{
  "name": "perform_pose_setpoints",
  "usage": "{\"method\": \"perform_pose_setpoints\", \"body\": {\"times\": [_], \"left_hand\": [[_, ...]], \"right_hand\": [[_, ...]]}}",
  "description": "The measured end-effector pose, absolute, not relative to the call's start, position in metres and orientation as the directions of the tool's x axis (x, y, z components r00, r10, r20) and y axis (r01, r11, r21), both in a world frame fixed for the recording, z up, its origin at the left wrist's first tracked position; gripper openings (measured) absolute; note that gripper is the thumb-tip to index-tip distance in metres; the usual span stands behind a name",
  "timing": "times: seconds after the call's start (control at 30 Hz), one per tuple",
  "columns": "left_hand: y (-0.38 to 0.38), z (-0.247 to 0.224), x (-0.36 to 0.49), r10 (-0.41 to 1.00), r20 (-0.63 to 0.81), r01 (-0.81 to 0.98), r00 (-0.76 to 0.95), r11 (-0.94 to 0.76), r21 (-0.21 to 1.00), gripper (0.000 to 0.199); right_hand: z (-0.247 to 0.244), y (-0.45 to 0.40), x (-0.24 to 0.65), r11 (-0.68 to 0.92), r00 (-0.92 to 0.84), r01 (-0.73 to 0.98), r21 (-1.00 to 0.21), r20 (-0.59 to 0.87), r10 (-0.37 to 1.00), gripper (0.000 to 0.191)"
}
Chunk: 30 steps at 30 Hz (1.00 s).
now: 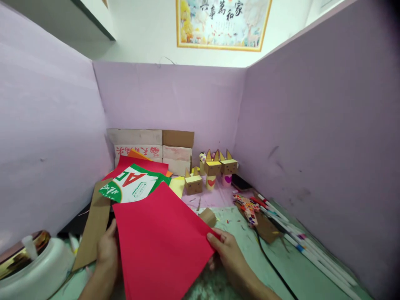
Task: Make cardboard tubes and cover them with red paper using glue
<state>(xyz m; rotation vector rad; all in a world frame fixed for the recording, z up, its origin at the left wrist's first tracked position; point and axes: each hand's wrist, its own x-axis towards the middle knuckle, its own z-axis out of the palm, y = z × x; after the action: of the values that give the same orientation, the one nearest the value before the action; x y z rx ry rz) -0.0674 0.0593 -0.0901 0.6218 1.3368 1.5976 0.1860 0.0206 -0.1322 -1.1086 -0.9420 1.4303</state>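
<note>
A large sheet of red paper (162,246) is held up over the near part of the table, tilted. My right hand (229,254) pinches its right corner between thumb and fingers. At the sheet's left edge is my left hand (108,252), its fingers partly hidden behind the paper and closed on it. Behind the sheet lies a green and white printed packet (137,183) on another red sheet (156,166). A short cardboard tube (208,217) rests just beyond the red paper.
Cat-eared cardboard figures (213,168) stand at the back. On the right are a patterned glue gun (248,208) with a black cord, and several white markers (312,250). Left are a cardboard strip (93,229) and a white round container (40,271). Purple panels (171,100) enclose the table.
</note>
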Motion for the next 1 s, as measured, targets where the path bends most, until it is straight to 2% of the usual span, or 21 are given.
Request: {"method": "perform_pose_setpoints", "body": {"times": [0.07, 0.17, 0.23, 0.4, 0.57, 0.7, 1.0], "left_hand": [[0.056, -0.084, -0.063, 0.888, -0.265, -0.402, -0.376, 0.101, 0.91, 0.034], [0.051, -0.082, -0.056, 0.891, -0.36, -0.464, -0.277, 0.204, 0.862, 0.025], [0.049, -0.084, -0.054, 0.885, -0.403, -0.47, -0.235, 0.26, 0.844, 0.038], [0.048, -0.09, -0.056, 0.91, -0.387, -0.435, -0.147, 0.291, 0.852, 0.043], [0.043, -0.091, -0.048, 0.926, -0.377, -0.375, -0.03, 0.34, 0.863, 0.036], [0.043, -0.096, -0.043, 0.921, -0.369, -0.289, -0.127, 0.321, 0.902, 0.02], [0.053, -0.104, -0.053, 0.934, -0.249, -0.298, -0.255, 0.169, 0.939, 0.019]], "right_hand": [[-0.138, 0.018, 0.19, -0.139, -0.019, -0.275, -0.951, -0.139, 0.99, 0.046], [-0.137, 0.016, 0.195, -0.159, -0.047, -0.29, -0.944, -0.152, 0.987, 0.046], [-0.131, 0.014, 0.199, -0.198, -0.096, -0.306, -0.931, -0.177, 0.98, 0.045], [-0.117, 0.012, 0.211, -0.326, -0.246, -0.368, -0.871, -0.247, 0.937, 0.044], [-0.125, 0.019, 0.216, -0.442, -0.309, -0.318, -0.839, -0.349, 0.885, 0.039], [-0.137, 0.025, 0.217, -0.418, -0.244, -0.246, -0.874, -0.362, 0.9, 0.028], [-0.131, 0.023, 0.221, -0.417, -0.241, -0.204, -0.886, -0.368, 0.898, 0.018]]}}
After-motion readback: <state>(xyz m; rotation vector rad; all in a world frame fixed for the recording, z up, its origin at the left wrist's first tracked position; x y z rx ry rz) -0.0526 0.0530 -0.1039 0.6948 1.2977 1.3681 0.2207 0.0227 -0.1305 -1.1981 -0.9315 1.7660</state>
